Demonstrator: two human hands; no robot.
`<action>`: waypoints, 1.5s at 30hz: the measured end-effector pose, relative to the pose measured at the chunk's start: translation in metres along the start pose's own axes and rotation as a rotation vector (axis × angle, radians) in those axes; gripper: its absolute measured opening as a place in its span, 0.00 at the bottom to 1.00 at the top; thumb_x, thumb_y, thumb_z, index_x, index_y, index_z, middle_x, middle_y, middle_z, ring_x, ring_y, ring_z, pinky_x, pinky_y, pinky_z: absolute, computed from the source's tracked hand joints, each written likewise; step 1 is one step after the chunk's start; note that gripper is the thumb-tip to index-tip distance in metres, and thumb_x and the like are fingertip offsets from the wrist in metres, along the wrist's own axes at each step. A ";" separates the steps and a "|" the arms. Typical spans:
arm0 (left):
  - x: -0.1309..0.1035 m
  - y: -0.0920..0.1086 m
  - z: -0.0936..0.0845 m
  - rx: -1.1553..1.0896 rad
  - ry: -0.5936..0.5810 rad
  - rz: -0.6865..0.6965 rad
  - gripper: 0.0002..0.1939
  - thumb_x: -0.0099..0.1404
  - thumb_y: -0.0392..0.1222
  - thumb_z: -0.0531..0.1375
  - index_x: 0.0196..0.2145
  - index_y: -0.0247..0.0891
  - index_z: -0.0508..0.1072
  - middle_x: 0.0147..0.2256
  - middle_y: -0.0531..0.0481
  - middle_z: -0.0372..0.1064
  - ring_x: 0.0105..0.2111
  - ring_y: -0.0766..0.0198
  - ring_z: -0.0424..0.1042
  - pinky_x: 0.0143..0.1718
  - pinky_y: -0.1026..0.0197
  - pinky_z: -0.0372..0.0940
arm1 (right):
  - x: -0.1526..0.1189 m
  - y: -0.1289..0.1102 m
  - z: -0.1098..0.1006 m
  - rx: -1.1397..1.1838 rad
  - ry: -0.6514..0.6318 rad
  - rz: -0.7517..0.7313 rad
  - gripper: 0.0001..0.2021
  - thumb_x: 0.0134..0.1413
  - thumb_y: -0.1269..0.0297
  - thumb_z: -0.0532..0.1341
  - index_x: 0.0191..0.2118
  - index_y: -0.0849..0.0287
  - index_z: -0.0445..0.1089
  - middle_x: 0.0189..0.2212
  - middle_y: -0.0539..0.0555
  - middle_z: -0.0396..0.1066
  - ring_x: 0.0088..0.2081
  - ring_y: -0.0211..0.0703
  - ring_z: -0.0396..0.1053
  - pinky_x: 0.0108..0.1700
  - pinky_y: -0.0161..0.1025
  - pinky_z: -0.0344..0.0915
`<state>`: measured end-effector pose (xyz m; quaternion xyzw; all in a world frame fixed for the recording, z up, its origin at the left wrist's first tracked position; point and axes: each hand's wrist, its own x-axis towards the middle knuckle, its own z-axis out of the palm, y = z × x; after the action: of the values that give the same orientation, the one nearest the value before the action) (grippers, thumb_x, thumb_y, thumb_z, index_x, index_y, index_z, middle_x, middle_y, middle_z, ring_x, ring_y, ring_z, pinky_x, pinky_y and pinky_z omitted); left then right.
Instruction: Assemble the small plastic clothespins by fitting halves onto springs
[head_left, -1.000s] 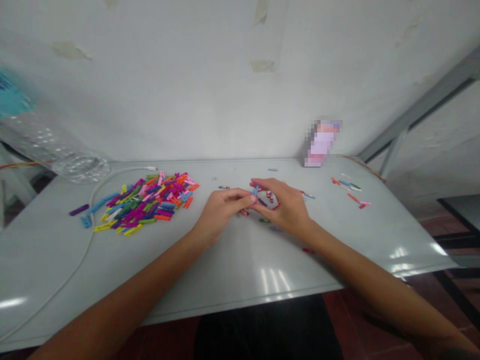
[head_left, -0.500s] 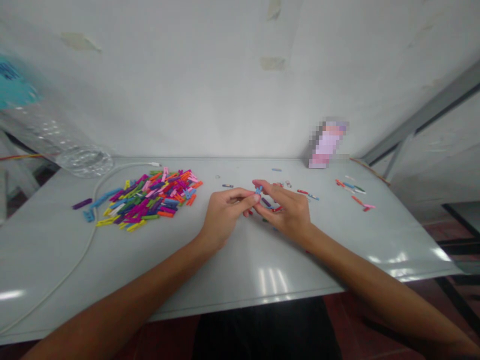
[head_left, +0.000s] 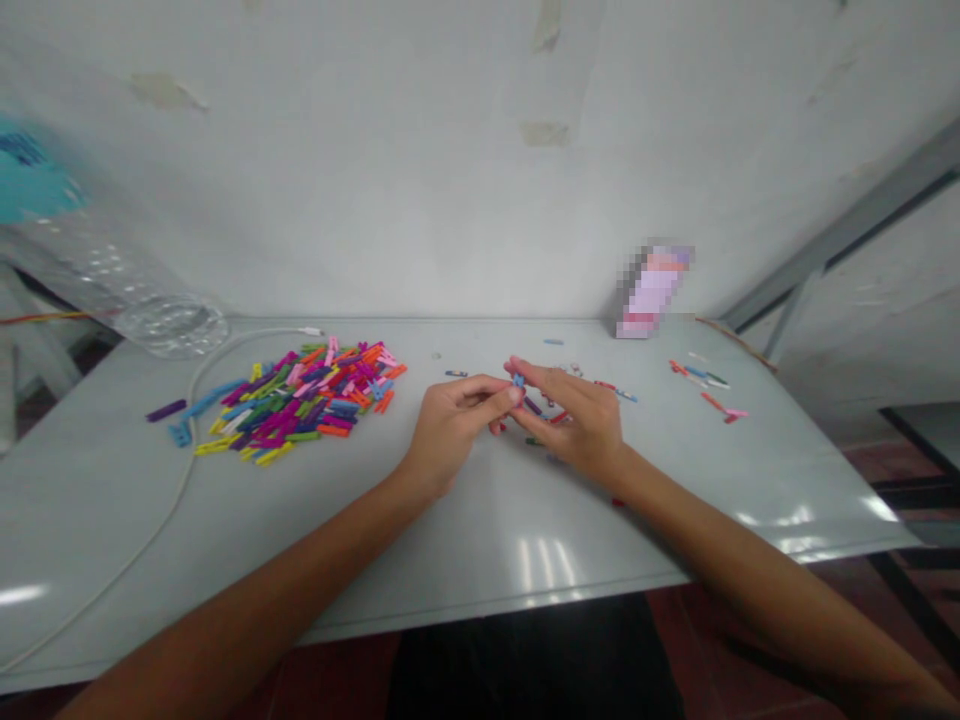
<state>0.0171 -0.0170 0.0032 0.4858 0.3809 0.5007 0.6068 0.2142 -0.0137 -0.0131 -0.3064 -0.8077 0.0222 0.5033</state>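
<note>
Curving among clothespins (head_left: pixel 311 395), white cable (head_left: pixel 184 478)

Left hand (head_left: pixel 448 428) and right hand (head_left: pixel 583 412) hold a small blue clip (head_left: pixel 518 381).

Dim, soft light; glare streaks (head_left: pixel 545 568) on tabletop (head_left: pixel 420 550); slight blur.

Fingers (head_left: pixel 541 376) and forearms (head_left: pixel 322 570) are bare, clothing (head_left: pixel 532 660) black.
</note>
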 end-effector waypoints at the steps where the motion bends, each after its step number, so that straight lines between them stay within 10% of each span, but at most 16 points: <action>1: 0.000 -0.001 0.000 -0.001 -0.008 0.000 0.11 0.61 0.49 0.78 0.34 0.38 0.88 0.28 0.50 0.78 0.27 0.65 0.69 0.32 0.62 0.66 | 0.001 0.000 -0.001 0.027 -0.014 0.023 0.27 0.70 0.68 0.73 0.71 0.50 0.76 0.57 0.58 0.86 0.54 0.50 0.87 0.59 0.46 0.85; 14: -0.002 0.001 0.000 0.016 0.049 0.028 0.11 0.61 0.49 0.78 0.32 0.40 0.88 0.29 0.51 0.79 0.28 0.65 0.70 0.32 0.62 0.68 | 0.007 0.000 -0.008 0.362 -0.132 0.290 0.24 0.68 0.59 0.75 0.67 0.47 0.80 0.56 0.56 0.86 0.52 0.49 0.86 0.58 0.50 0.83; 21: -0.002 0.005 0.000 0.161 0.065 0.077 0.16 0.59 0.53 0.81 0.35 0.38 0.88 0.29 0.50 0.80 0.27 0.63 0.74 0.29 0.63 0.71 | 0.013 0.004 -0.013 0.586 -0.122 0.642 0.13 0.65 0.49 0.76 0.45 0.53 0.87 0.40 0.55 0.88 0.41 0.45 0.84 0.43 0.40 0.80; 40: -0.001 -0.001 -0.006 0.389 -0.006 0.132 0.12 0.66 0.49 0.75 0.40 0.38 0.88 0.34 0.46 0.85 0.31 0.58 0.83 0.34 0.60 0.76 | 0.019 0.003 -0.014 0.659 -0.090 0.776 0.17 0.57 0.46 0.79 0.34 0.55 0.86 0.33 0.52 0.82 0.34 0.40 0.77 0.38 0.37 0.76; 45: 0.004 0.003 -0.016 0.595 -0.103 0.330 0.18 0.63 0.48 0.79 0.48 0.39 0.87 0.44 0.43 0.85 0.36 0.58 0.83 0.40 0.59 0.80 | 0.019 0.009 -0.020 0.645 -0.117 0.863 0.17 0.55 0.46 0.79 0.36 0.57 0.86 0.30 0.52 0.82 0.30 0.40 0.76 0.32 0.35 0.73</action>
<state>0.0024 -0.0098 0.0027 0.7214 0.3954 0.4336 0.3678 0.2289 -0.0014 0.0089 -0.4386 -0.5873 0.4908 0.4710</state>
